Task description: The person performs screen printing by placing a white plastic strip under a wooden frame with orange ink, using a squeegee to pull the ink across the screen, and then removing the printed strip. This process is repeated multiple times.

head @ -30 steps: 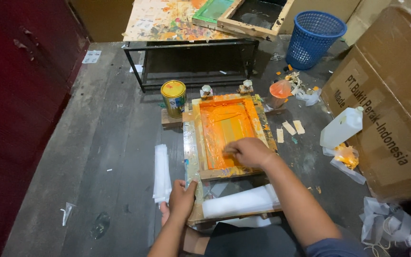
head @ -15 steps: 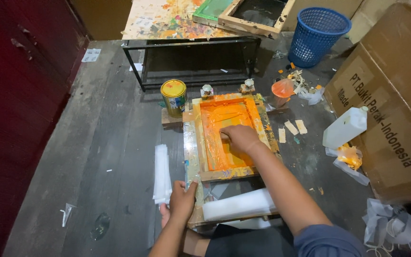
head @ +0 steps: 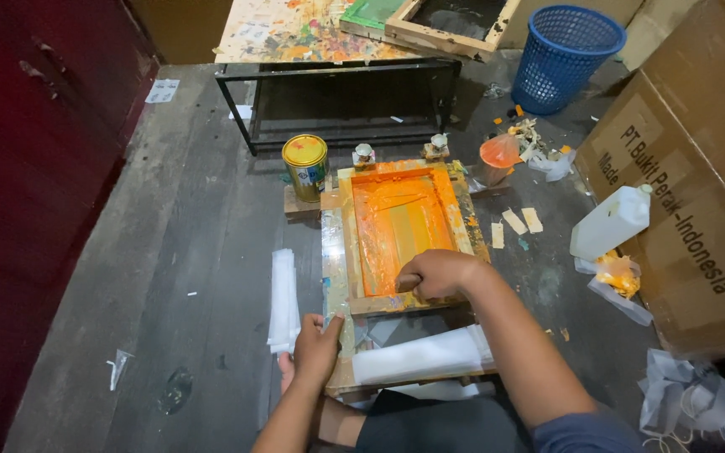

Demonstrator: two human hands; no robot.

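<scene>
At the near edge of the grey plank floor [head: 169,252], the left hand [head: 316,352] presses on the lower left corner of the paint-stained wooden screen-printing frame [head: 335,252], fingers wrapped over its edge, grasping it; just right of that hand lies a white rolled sheet [head: 421,356] across the frame's near end; a folded white cloth stack [head: 283,298] lies on the floor just left of the frame; the right hand [head: 434,275] sits at the near end of the frame's orange-inked mesh [head: 396,218], fingers clenched on something pressed against the mesh, the tool itself hidden under the hand; frame lies flat on the floor, centre of view; right of it, small pale paper strips [head: 513,222], a white plastic jug [head: 610,222] tipped beside a large brown cardboard box [head: 698,168]; beyond the frame, a round yellow-lidded paint tin [head: 305,166] near its far left corner, an orange-stained plastic cup [head: 499,155] near the far right; farther back, a black metal-framed worktop [head: 337,71] with paint-splattered top, and a blue plastic mesh basket [head: 568,54] to its right.
</scene>
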